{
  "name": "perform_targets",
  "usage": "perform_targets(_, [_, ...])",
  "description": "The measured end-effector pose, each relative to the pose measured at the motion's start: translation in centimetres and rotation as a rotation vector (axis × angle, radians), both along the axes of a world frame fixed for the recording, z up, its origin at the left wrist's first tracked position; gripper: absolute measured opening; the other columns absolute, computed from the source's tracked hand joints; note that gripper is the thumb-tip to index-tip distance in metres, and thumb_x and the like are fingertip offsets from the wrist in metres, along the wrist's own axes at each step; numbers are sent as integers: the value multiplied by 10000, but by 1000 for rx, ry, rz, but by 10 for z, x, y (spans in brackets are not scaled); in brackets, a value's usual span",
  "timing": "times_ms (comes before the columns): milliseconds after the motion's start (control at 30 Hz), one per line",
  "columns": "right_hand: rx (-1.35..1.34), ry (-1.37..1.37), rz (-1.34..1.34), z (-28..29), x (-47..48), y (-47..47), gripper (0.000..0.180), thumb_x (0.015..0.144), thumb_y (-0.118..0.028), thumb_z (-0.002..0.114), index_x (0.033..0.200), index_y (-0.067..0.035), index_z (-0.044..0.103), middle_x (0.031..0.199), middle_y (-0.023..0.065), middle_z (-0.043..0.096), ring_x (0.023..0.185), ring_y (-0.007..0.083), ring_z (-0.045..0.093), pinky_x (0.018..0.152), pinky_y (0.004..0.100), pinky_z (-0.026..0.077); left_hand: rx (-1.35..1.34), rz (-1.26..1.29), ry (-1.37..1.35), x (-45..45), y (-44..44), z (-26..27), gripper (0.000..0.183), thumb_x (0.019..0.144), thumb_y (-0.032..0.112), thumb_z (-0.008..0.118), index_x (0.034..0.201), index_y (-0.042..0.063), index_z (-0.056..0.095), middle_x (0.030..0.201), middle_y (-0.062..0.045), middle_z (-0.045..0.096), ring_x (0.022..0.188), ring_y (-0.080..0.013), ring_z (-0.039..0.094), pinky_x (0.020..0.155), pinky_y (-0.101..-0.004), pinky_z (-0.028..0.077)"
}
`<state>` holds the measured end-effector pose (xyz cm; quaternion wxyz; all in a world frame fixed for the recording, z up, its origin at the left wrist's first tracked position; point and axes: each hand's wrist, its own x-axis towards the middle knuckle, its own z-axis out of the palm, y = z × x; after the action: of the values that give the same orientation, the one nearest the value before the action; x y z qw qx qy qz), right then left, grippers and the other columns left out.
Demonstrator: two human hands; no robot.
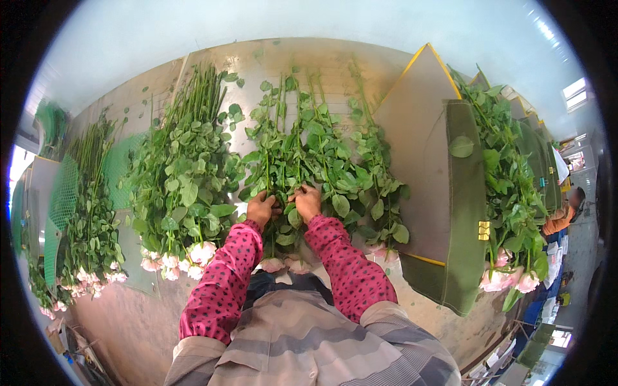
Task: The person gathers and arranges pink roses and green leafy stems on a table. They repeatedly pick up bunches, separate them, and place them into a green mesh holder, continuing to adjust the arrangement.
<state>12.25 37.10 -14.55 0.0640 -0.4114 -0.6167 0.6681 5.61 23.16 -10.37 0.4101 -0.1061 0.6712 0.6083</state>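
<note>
Pink roses (pixel 272 265) with long leafy stems (pixel 309 140) lie on the table before me, blooms towards my body. My left hand (pixel 262 208) has its fingers closed around a rose stem just above the blooms. A short gap to the right, my right hand (pixel 307 201) pinches another stem among the leaves. Both forearms wear pink sleeves (pixel 222 284) with dark spots. Leaves partly cover the fingertips of both hands. More loose stems (pixel 374 164) lie to the right of my right hand, with pale blooms (pixel 385 252) at their lower ends.
To the left lies a thick pile of roses (pixel 188 178), with another bunch (pixel 91 212) beside green mesh (pixel 63 198) beyond it. A grey panel (pixel 415 144) with a green flap (pixel 463 207) and yellow clip (pixel 484 230) stands at right. Past it are more roses (pixel 512 193) and a person (pixel 562 217).
</note>
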Motion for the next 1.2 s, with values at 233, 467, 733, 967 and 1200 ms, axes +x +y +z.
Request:
perform_targets(233, [132,8,36,16,-2,-4,228,960,-145,489,970,56,595,764,104,661,604,179,617,561,309,506,127,25,-53,-2,-7,6,525,961,159,444,1444,14,298,946,-115,653,719,-203,632,628,-337,513])
perform_targets(467, [13,103,29,38,4,3,247,960,-164,462,993,33,607,773,83,680,625,138,588,569,281,475,184,-1,-41,-1,-9,15,573,942,107,443,1457,-22,227,1010,-160,648,760,-236,637,663,-372,537])
perform_targets(733, [153,-83,101,31,0,6,284,944,-138,509,1120,56,617,848,96,721,690,138,608,674,286,472,251,17,-26,0,-12,17,509,943,70,490,1412,-12,308,997,-144,667,704,-220,643,628,-345,544])
perform_targets(967, [85,-109,60,39,-1,1,334,922,-130,537,1184,71,586,881,110,724,807,168,662,759,281,490,325,24,24,-3,-25,45,516,943,66,502,1407,-40,302,994,-141,662,671,-206,632,563,-319,512])
perform_targets(1200, [79,-110,44,55,0,-2,319,943,-160,531,1172,51,602,920,107,721,880,198,658,822,335,492,364,40,36,2,-35,55,430,953,78,508,1361,3,395,1001,-124,666,673,-191,634,566,-301,509])
